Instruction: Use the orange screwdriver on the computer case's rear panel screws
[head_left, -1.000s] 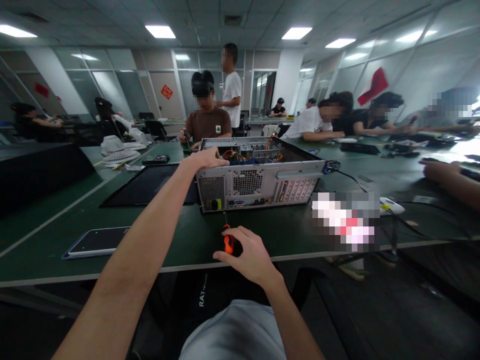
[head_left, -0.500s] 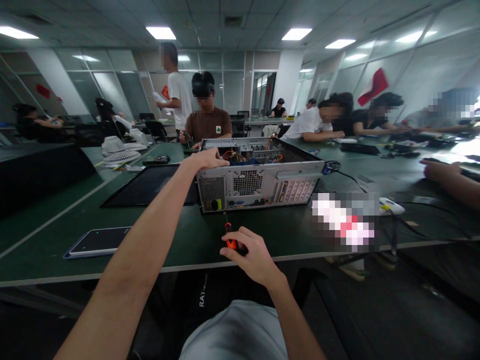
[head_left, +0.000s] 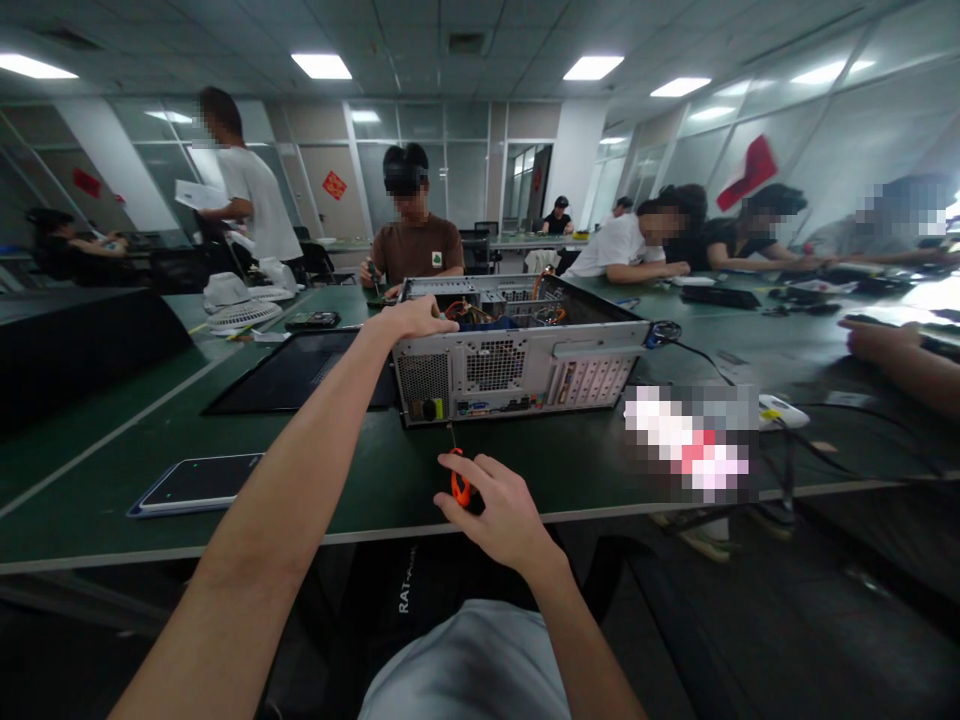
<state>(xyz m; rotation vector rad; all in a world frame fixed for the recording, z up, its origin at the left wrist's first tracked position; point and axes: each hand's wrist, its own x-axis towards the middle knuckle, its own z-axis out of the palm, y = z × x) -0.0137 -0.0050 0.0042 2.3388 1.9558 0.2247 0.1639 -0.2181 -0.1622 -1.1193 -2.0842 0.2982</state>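
Note:
A computer case (head_left: 517, 370) lies on the table with its rear panel towards me. Its upper side is uncovered, and wires and parts show inside. My left hand (head_left: 420, 318) grips the case's near left upper edge; some of its fingertips are hidden inside. In front of the rear panel, my right hand (head_left: 501, 505) holds a screwdriver (head_left: 460, 488) by its orange and black handle between thumb and fingers. The thin shaft points away from me, towards the case's lower left edge. Whether the tip touches the case I cannot tell.
A phone (head_left: 199, 482) lies near the table's front edge at left, and a dark flat panel (head_left: 289, 372) left of the case. Cables and a white power strip (head_left: 784, 412) are at right. Across the table sits a person in brown (head_left: 420, 245), holding a tool.
My right hand has shifted slightly left and its fingers have moved on the screwdriver's handle, which has turned. My left hand stays put. A standing person in the background has walked left.

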